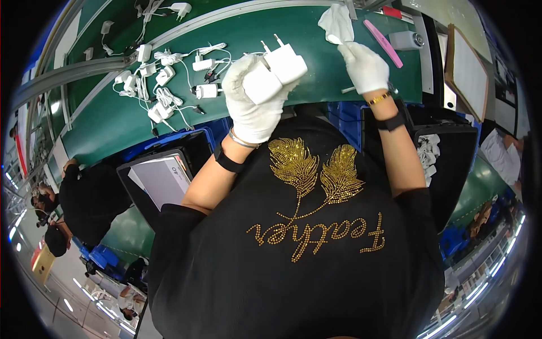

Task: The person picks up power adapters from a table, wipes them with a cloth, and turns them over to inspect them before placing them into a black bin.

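Note:
My left hand (252,116), in a white glove, is closed around a white plug-in power adapter (288,63) whose two metal pins point up and away. A second white block (261,83) sits against it in the same grip; whether it is a separate adapter I cannot tell. Over the right part of the bench, my gloved right hand (367,70) pinches the near end of a white cloth (337,25). Left of my left hand lie several white adapters with bundled cords (164,96) on the green bench top (316,93).
A pink strip-shaped tool (384,44) and a pale bottle (406,40) lie at the right. Black crates stand below the bench edge, the left one holding a grey folder (162,179), the right one white pieces (429,155). A person in black (93,192) works at far left.

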The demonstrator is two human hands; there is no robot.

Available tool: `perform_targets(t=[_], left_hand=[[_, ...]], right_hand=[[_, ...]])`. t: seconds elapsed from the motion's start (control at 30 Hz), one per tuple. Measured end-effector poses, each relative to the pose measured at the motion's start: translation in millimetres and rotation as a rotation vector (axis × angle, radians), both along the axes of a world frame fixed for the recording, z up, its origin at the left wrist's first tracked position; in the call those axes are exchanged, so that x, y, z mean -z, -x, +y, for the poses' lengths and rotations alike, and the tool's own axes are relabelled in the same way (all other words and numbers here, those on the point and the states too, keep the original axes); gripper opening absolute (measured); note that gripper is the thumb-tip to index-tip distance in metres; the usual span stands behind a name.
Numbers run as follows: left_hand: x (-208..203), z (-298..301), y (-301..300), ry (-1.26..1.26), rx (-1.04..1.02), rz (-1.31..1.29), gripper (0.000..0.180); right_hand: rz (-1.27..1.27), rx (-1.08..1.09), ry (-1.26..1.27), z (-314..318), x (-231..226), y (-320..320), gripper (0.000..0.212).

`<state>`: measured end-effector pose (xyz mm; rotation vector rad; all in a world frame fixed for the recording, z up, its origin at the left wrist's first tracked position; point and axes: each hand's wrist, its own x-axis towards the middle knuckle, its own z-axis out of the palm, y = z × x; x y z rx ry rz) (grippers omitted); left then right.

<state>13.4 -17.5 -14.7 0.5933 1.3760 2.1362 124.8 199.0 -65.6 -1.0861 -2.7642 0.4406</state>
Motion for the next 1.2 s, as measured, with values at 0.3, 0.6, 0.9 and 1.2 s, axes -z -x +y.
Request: perform_targets(t=[0.3, 0.6, 0.9, 1.2], left_hand=[[13, -3, 0, -0.201, -0.085, -0.071, 0.074], [15, -3, 12, 0.132, -0.146, 0.626, 0.079], [4, 5, 1, 0.011, -0.085, 0.261, 0.069], [-11, 6, 36, 0.005, 0.027, -0.278, 0.043]], right_hand=[[-0.097, -0.125, -0.122, 24, 55, 16, 0.026], [0.72, -0.19, 0.655, -118, -92, 52, 0.05], [0.861, -0.265, 0.996, -102, -92, 31, 0.047], [0.92, 0.051, 1.112, -78, -60, 35, 0.054]])
